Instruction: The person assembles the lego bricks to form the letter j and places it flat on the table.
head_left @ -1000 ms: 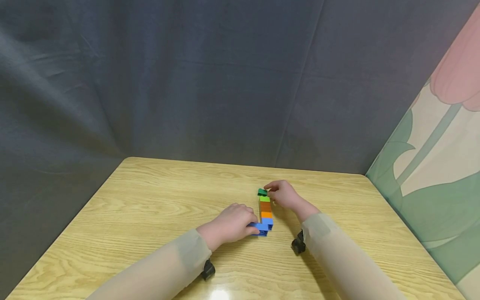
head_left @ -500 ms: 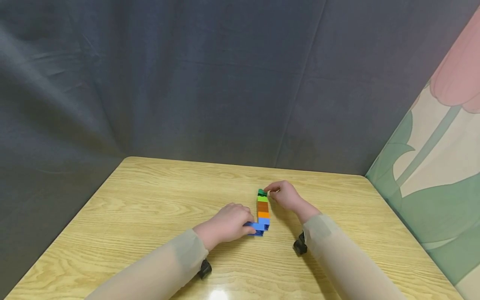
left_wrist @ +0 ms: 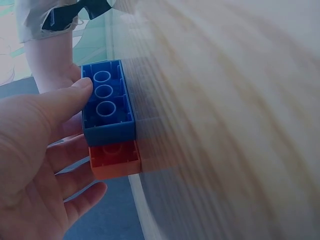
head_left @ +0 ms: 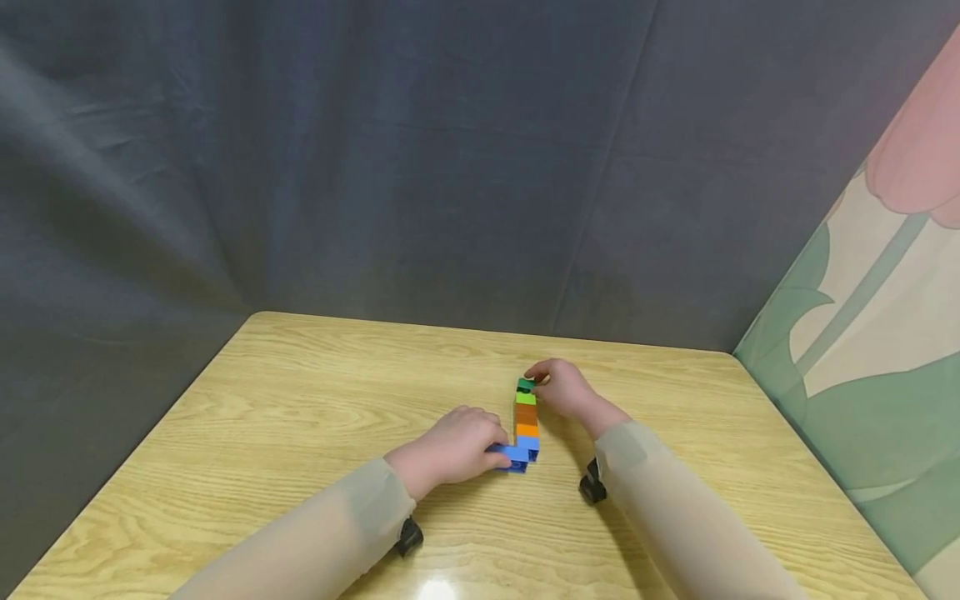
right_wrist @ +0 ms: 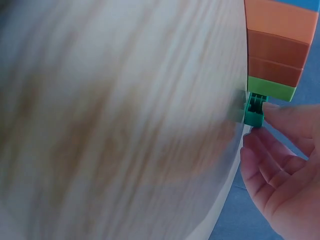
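Observation:
A row of toy building bricks lies on the table, joined end to end. My left hand (head_left: pixel 459 446) grips the near blue brick (head_left: pixel 516 454), and in the left wrist view the thumb touches its hollow side. Beyond that brick shows a red-orange brick (left_wrist: pixel 116 167), hidden by the hand in the head view. From a second blue brick (head_left: pixel 528 443), the row runs away through orange (head_left: pixel 527 430), brown (head_left: pixel 527 413) and lime green (head_left: pixel 526 399) bricks. At its far end my right hand (head_left: pixel 566 387) pinches a small dark green brick (right_wrist: pixel 254 118) between thumb and fingers.
The wood-grain table (head_left: pixel 337 375) extends around both hands. A dark grey curtain (head_left: pixel 420 167) hangs behind its far edge. To the right is a flower-patterned panel (head_left: pixel 870 358). Each forearm carries a black wrist camera (head_left: pixel 592 487).
The brick row has shifted slightly left along with my left hand. The dark green brick was tilted and off to one side; now it sits in line against the lime green brick.

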Demonstrator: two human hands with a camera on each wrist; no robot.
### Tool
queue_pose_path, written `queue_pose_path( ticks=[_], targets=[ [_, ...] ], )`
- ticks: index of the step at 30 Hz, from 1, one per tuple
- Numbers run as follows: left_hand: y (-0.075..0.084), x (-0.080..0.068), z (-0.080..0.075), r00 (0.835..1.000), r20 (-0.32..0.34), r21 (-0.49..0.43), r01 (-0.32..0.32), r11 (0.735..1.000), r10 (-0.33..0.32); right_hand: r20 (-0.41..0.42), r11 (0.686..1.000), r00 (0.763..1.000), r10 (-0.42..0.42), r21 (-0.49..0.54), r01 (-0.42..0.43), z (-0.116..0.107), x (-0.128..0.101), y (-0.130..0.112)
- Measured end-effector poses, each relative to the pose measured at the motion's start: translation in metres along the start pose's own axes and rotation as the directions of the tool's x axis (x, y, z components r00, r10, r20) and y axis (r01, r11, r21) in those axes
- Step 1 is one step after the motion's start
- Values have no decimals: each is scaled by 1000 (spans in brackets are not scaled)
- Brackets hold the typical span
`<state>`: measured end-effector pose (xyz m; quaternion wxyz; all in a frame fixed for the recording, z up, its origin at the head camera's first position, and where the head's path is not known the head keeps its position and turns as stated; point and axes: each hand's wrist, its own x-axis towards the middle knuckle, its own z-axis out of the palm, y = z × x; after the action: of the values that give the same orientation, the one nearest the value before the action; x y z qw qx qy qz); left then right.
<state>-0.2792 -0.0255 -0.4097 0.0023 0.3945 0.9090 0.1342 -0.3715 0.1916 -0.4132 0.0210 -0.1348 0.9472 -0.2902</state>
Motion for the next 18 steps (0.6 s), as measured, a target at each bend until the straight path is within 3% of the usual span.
queue_pose_path(
  ticks=[18],
  targets=[
    [1,0,-1,1000,-11,4,-14,1000,14,-5,1000,1000,-18,2,18,-3,-1,1]
  ],
)
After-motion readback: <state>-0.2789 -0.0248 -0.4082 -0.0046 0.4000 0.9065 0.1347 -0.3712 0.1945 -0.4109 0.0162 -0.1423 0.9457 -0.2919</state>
